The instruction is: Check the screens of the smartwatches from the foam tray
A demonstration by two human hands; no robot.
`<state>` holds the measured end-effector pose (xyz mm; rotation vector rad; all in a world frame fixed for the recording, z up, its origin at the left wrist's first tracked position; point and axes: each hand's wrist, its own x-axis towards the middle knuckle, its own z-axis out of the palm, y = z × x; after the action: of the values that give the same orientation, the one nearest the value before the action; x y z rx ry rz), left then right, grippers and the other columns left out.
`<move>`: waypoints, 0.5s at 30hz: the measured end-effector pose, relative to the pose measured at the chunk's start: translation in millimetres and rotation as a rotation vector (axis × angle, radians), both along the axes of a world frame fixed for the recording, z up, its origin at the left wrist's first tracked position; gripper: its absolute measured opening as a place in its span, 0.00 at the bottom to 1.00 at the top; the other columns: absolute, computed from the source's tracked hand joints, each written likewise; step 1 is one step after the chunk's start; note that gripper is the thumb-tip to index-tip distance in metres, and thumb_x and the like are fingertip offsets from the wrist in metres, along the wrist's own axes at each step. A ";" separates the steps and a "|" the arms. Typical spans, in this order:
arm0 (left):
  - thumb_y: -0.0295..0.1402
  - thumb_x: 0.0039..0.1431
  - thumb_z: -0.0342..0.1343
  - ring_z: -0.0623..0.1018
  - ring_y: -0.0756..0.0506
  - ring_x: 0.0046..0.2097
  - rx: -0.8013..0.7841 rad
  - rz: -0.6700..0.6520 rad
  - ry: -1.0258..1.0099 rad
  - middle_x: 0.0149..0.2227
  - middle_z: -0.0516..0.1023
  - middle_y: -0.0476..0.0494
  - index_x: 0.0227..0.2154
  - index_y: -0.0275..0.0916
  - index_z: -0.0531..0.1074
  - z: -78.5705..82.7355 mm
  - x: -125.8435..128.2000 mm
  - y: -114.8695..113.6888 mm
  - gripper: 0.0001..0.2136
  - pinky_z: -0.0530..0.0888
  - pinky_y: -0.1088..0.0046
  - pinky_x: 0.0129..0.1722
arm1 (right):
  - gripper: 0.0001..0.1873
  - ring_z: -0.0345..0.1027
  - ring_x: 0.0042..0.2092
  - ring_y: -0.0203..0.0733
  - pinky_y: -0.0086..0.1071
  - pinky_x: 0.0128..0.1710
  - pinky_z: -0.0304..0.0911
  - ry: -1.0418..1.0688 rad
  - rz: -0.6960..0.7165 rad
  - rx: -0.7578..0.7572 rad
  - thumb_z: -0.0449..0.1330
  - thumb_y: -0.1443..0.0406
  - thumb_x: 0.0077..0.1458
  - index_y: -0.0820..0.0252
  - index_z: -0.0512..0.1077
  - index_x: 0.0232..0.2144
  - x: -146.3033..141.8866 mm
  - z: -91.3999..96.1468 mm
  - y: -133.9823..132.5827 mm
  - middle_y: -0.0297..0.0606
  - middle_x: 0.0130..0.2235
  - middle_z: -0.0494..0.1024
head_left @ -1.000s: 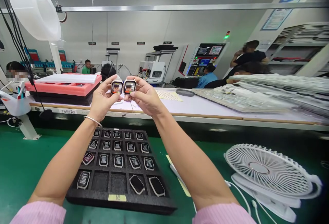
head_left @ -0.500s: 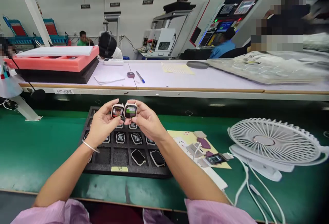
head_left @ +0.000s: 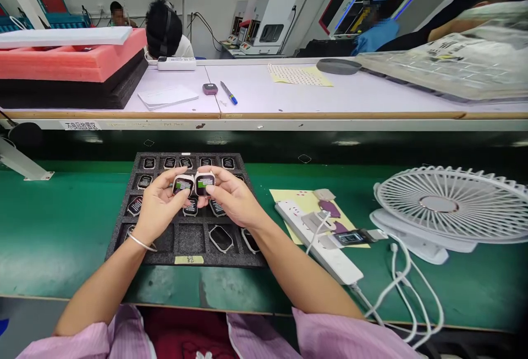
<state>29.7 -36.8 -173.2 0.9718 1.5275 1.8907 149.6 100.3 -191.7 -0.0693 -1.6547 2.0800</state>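
Each of my hands grips a smartwatch body without straps, and the two are held side by side over a black foam tray (head_left: 124, 227). My left hand (head_left: 159, 205) is closed on one smartwatch (head_left: 182, 183), thumb at the lower edge of its lit screen. Closed on the other smartwatch (head_left: 204, 183) is my right hand (head_left: 233, 197), its thumb over the screen's lower right. Both screens show a green and white patch. Several more smartwatches (head_left: 221, 238) lie in the tray's compartments, partly hidden by my hands.
Right of the tray are a white power strip (head_left: 317, 243), a yellow sheet (head_left: 284, 197), a white fan (head_left: 439, 205) and looped cables (head_left: 402, 287). A shelf (head_left: 256, 95) runs behind, bearing red foam (head_left: 99, 56), a pen (head_left: 229, 93) and bagged trays (head_left: 454, 73). People sit beyond it.
The left smartwatch's screen went from a coloured picture to a green and white patch. Both hands lowered slightly relative to the tray. My view tilted downward, showing more of the tray.
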 end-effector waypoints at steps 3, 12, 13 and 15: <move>0.30 0.52 0.65 0.79 0.53 0.28 -0.006 -0.019 -0.002 0.42 0.78 0.45 0.50 0.39 0.74 0.0 0.3 -1.6 0.21 0.82 0.73 0.32 | 0.21 0.74 0.30 0.36 0.35 0.35 0.71 0.010 0.007 0.002 0.66 0.61 0.55 0.55 0.70 0.50 0.7 -0.8 1.0 0.32 0.36 0.75; 0.33 0.55 0.63 0.81 0.51 0.26 -0.043 -0.035 -0.016 0.43 0.80 0.43 0.50 0.37 0.75 -2.6 -0.2 -2.9 0.19 0.82 0.73 0.29 | 0.17 0.71 0.27 0.32 0.32 0.29 0.67 -0.037 -0.050 0.024 0.66 0.59 0.56 0.56 0.70 0.46 -1.1 -2.5 1.5 0.31 0.36 0.74; 0.33 0.55 0.63 0.81 0.50 0.27 -0.041 -0.040 -0.018 0.43 0.80 0.43 0.50 0.37 0.75 -2.8 -0.3 -3.0 0.19 0.82 0.73 0.30 | 0.17 0.71 0.27 0.33 0.32 0.29 0.67 -0.040 -0.053 0.027 0.66 0.59 0.56 0.56 0.70 0.46 -1.2 -2.7 1.6 0.31 0.36 0.74; 0.33 0.55 0.63 0.82 0.50 0.28 -0.029 -0.049 -0.023 0.43 0.80 0.43 0.51 0.37 0.74 -3.3 -0.6 -3.3 0.19 0.82 0.72 0.30 | 0.18 0.72 0.28 0.33 0.33 0.31 0.67 -0.037 -0.048 0.033 0.66 0.59 0.55 0.56 0.69 0.47 -1.0 -2.9 1.5 0.32 0.37 0.74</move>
<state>29.1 -40.0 -176.5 0.9623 1.4998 1.8351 148.6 101.8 -194.6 -0.1363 -1.6923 2.0271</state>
